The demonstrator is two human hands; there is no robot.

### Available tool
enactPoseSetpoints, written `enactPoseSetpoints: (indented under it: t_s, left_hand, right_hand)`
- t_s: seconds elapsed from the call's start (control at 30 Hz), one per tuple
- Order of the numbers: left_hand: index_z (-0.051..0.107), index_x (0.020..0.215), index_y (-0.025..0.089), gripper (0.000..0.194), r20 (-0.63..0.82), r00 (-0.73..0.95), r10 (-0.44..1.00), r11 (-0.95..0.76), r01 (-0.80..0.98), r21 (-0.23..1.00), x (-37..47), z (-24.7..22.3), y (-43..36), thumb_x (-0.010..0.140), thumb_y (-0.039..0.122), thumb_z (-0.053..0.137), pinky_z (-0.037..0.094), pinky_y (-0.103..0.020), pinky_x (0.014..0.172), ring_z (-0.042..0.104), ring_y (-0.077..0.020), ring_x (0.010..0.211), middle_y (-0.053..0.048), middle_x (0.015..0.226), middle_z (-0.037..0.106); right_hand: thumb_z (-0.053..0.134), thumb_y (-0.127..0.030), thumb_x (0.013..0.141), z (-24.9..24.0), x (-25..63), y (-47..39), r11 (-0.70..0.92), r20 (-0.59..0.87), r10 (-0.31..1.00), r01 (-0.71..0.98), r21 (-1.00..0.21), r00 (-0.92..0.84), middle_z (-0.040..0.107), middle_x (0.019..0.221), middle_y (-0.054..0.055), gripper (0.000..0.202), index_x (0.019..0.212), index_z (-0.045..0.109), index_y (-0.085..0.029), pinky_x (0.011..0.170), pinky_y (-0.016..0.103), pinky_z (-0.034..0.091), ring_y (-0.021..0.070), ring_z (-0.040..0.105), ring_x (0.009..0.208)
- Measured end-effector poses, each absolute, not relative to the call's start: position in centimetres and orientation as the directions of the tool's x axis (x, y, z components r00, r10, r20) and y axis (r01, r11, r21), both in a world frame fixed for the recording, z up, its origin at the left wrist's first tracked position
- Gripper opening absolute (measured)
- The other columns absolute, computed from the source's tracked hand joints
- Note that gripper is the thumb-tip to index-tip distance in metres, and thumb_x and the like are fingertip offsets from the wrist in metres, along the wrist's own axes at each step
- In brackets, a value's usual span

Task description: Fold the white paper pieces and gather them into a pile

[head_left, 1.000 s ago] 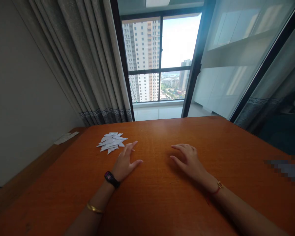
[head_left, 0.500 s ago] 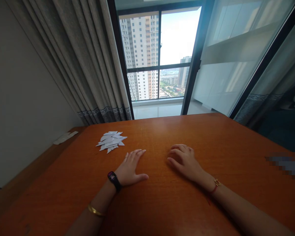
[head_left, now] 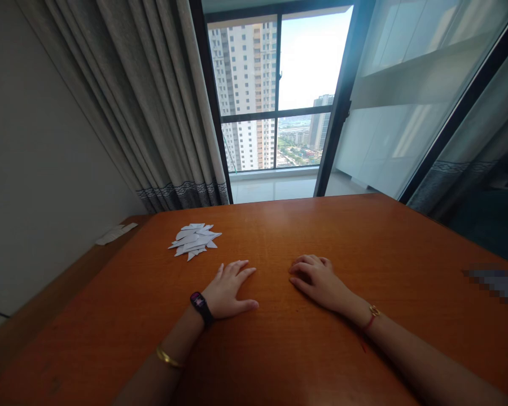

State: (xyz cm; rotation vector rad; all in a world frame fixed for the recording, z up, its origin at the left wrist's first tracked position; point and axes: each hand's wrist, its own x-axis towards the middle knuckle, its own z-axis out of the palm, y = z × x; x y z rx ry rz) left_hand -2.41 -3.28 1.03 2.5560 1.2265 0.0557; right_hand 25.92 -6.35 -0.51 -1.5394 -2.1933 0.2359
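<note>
My left hand (head_left: pixel 228 290) rests on the orange-brown wooden table (head_left: pixel 271 355), its fingers spread and nothing in it. A black smartwatch and a gold bangle are on that arm. Just beyond its fingertips, to the upper left, lies a pile of white paper pieces (head_left: pixel 195 239), many with pointed ends. My right hand (head_left: pixel 315 279) is on the table to the right, fingers curved and thumb apart from them, with no object visible in it. A red string bracelet circles that wrist. The two hands do not touch.
White paper strips (head_left: pixel 116 233) lie on the ledge at the table's left. A blurred greyish item (head_left: pixel 497 285) is at the right edge. Behind the table are a grey curtain (head_left: pixel 169 113) and a glass door frame (head_left: pixel 336 113).
The view has shifted slightly. My left hand's fingers have spread a little more, and my right hand has lowered slightly. The paper pile looks the same.
</note>
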Motion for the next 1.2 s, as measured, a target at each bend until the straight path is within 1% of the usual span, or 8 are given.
enactPoseSetpoints:
  t_s: [0.2,0.4,0.6,0.8,1.07,1.2]
  left_hand:
    - [0.035,0.141,0.03,0.083,-0.086,0.632,0.77,-0.585,0.753,0.301,-2.38,1.05,-3.31,0.072,0.071,0.054,0.011,-0.062,0.11,0.023,-0.0333,0.138,-0.01,0.15,0.028]
    - [0.035,0.141,0.03,0.084,-0.095,0.631,0.77,-0.583,0.755,0.3,-2.35,1.1,-3.32,0.072,0.072,0.053,0.012,-0.062,0.11,0.022,-0.0331,0.138,-0.01,0.15,0.028]
    - [0.036,0.141,0.03,0.081,-0.076,0.632,0.771,-0.583,0.749,0.313,-2.33,1.07,-3.35,0.072,0.069,0.055,0.012,-0.062,0.109,0.023,-0.0333,0.137,-0.011,0.15,0.029]
    - [0.036,0.141,0.03,0.083,-0.077,0.636,0.768,-0.584,0.745,0.322,-2.42,0.91,-3.27,0.071,0.071,0.055,0.011,-0.063,0.109,0.023,-0.0336,0.137,-0.01,0.15,0.029]
    - [0.036,0.141,0.031,0.085,-0.072,0.639,0.766,-0.585,0.739,0.335,-2.51,0.86,-3.11,0.07,0.074,0.054,0.011,-0.063,0.109,0.024,-0.0338,0.137,-0.01,0.149,0.029]
    - [0.037,0.14,0.031,0.084,-0.064,0.644,0.763,-0.592,0.735,0.331,-2.49,0.89,-3.09,0.07,0.075,0.053,0.01,-0.062,0.11,0.024,-0.0335,0.137,-0.01,0.149,0.03]
  right_hand:
    - [0.056,-0.038,0.084,-0.46,25.93,-6.49,0.362,0.256,0.926,0.849,-0.385,-0.279,0.063,0.105,0.004,0.016,0.094,0.064,-0.028,0.093,0.046,0.03,0.0226,0.053,0.102]
    - [0.056,-0.039,0.084,-0.38,25.88,-6.5,0.346,0.234,0.933,0.865,-0.365,-0.274,0.062,0.107,0.005,0.019,0.097,0.065,-0.029,0.093,0.046,0.03,0.0233,0.052,0.104]
    - [0.055,-0.039,0.084,-0.16,25.85,-6.63,0.355,0.236,0.929,0.859,-0.368,-0.284,0.061,0.108,0.005,0.02,0.099,0.065,-0.029,0.094,0.047,0.03,0.0237,0.052,0.105]
    - [0.054,-0.04,0.084,-0.2,25.89,-6.63,0.356,0.23,0.93,0.86,-0.365,-0.287,0.061,0.108,0.007,0.022,0.1,0.065,-0.029,0.093,0.048,0.031,0.0249,0.052,0.104]
    - [0.055,-0.039,0.084,-0.61,25.94,-6.62,0.355,0.231,0.93,0.861,-0.365,-0.286,0.06,0.11,0.006,0.022,0.102,0.063,-0.029,0.094,0.049,0.029,0.0248,0.05,0.107]
    - [0.055,-0.039,0.084,-0.43,25.85,-6.65,0.353,0.231,0.931,0.86,-0.367,-0.284,0.06,0.11,0.005,0.022,0.102,0.064,-0.029,0.094,0.047,0.031,0.024,0.051,0.106]
